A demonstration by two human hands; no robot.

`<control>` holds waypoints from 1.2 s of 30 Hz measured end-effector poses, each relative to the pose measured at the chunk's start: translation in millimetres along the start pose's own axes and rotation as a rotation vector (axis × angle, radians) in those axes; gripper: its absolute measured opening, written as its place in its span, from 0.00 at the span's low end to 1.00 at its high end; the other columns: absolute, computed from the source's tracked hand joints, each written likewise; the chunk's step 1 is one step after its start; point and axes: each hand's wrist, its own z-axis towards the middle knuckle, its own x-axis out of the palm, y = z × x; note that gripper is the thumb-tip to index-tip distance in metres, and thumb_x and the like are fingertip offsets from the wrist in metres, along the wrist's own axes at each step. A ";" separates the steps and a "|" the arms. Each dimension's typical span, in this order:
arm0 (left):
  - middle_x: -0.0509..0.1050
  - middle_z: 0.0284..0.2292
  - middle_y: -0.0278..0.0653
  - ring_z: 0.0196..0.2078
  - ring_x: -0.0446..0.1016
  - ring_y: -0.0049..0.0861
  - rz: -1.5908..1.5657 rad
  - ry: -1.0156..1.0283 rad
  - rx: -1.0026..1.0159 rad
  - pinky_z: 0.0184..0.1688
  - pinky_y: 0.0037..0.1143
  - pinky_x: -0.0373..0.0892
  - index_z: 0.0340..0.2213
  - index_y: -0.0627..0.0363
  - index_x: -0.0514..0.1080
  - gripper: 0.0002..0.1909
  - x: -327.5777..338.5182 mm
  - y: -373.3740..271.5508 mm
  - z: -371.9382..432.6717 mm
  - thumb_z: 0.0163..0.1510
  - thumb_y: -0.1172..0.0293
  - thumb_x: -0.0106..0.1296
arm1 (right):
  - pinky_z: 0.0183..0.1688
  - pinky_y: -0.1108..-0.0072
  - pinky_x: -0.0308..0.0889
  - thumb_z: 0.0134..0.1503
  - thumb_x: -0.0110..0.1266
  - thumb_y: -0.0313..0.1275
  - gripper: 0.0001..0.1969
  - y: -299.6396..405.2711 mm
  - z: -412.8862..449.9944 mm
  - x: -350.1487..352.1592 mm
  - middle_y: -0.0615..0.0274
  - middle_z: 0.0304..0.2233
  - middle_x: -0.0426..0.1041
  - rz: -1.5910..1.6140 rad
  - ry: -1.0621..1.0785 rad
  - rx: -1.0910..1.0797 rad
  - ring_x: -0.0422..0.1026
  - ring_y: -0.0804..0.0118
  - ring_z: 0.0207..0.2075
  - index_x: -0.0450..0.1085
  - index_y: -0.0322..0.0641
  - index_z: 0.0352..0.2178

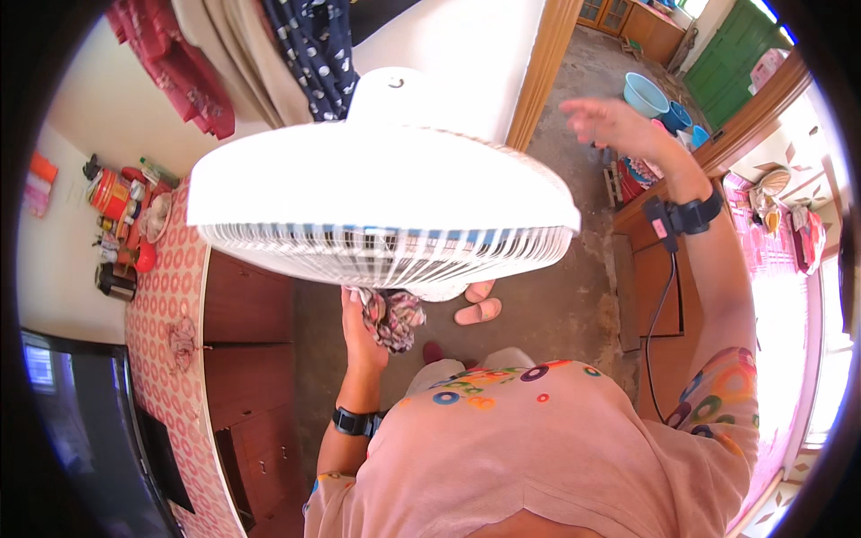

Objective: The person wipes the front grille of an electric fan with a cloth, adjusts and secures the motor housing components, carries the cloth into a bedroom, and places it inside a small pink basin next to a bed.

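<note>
A white electric fan (377, 175) stands right in front of me, its wire grille (397, 252) facing my body and its top washed out by bright light. Below the grille, my left hand (363, 336) grips a crumpled patterned cloth (393, 319). The fingertips are partly hidden by the fan's rim, and I cannot tell whether they touch it. My right hand (612, 126) is raised in the air to the right of the fan, fingers apart and slightly blurred, with nothing in it.
To the left, a cabinet with a patterned cover (168, 282) bears jars and a television (74, 430). Clothes (235, 60) hang behind the fan. Pink slippers (479, 311) lie on the floor. Past the doorway frame (538, 81) are blue basins (646, 94). A cable (654, 336) hangs from my right wristband.
</note>
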 end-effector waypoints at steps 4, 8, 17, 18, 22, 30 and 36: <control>0.67 0.33 0.28 0.31 0.66 0.15 0.007 -0.180 0.065 0.36 0.19 0.65 0.47 0.54 0.62 0.18 15.6 9.8 -5.1 0.58 0.60 0.38 | 0.40 0.80 0.65 0.55 0.51 0.34 0.21 -76.8 13.1 39.0 0.66 0.37 0.71 -0.020 0.094 -0.037 0.68 0.73 0.36 0.62 0.41 0.50; 0.67 0.36 0.38 0.34 0.66 0.28 -0.113 -0.283 0.177 0.34 0.30 0.66 0.45 0.59 0.63 0.22 11.8 33.3 -7.2 0.57 0.54 0.36 | 0.40 0.81 0.64 0.54 0.50 0.31 0.20 -129.1 40.6 68.1 0.66 0.34 0.72 0.116 0.245 -0.097 0.68 0.74 0.36 0.63 0.38 0.49; 0.63 0.51 0.43 0.51 0.65 0.36 0.048 -0.391 0.394 0.50 0.37 0.65 0.52 0.60 0.57 0.27 40.3 84.5 -40.4 0.57 0.54 0.37 | 0.30 0.79 0.68 0.54 0.51 0.33 0.16 -106.1 144.4 124.6 0.60 0.32 0.73 0.533 0.175 -0.321 0.72 0.72 0.29 0.68 0.36 0.43; 0.63 0.51 0.43 0.51 0.65 0.36 0.044 -0.402 0.408 0.50 0.37 0.65 0.52 0.60 0.57 0.28 42.1 82.9 -41.6 0.57 0.53 0.37 | 0.30 0.79 0.68 0.54 0.51 0.33 0.16 -96.0 158.9 125.4 0.60 0.32 0.73 0.536 0.184 -0.333 0.72 0.72 0.29 0.68 0.36 0.43; 0.62 0.51 0.43 0.51 0.64 0.34 0.119 -0.534 0.523 0.50 0.35 0.64 0.53 0.61 0.56 0.32 59.5 76.2 -52.2 0.56 0.48 0.35 | 0.33 0.82 0.67 0.56 0.50 0.33 0.17 -45.3 199.6 133.3 0.66 0.33 0.71 0.622 0.200 -0.392 0.70 0.77 0.32 0.66 0.37 0.46; 0.61 0.52 0.44 0.52 0.63 0.32 0.395 -0.750 0.790 0.50 0.31 0.62 0.54 0.64 0.54 0.40 121.0 64.1 -70.4 0.53 0.39 0.31 | 0.49 0.82 0.60 0.57 0.48 0.41 0.23 75.4 242.3 103.6 0.65 0.42 0.70 0.763 0.309 -0.747 0.66 0.75 0.43 0.63 0.38 0.50; 0.60 0.53 0.45 0.52 0.62 0.31 0.633 -0.972 0.970 0.50 0.28 0.61 0.55 0.65 0.52 0.47 208.5 78.7 -71.4 0.51 0.32 0.28 | 0.45 0.76 0.64 0.44 0.54 0.59 0.40 117.8 241.3 80.3 0.50 0.40 0.71 0.418 0.693 -0.776 0.69 0.62 0.43 0.66 0.32 0.46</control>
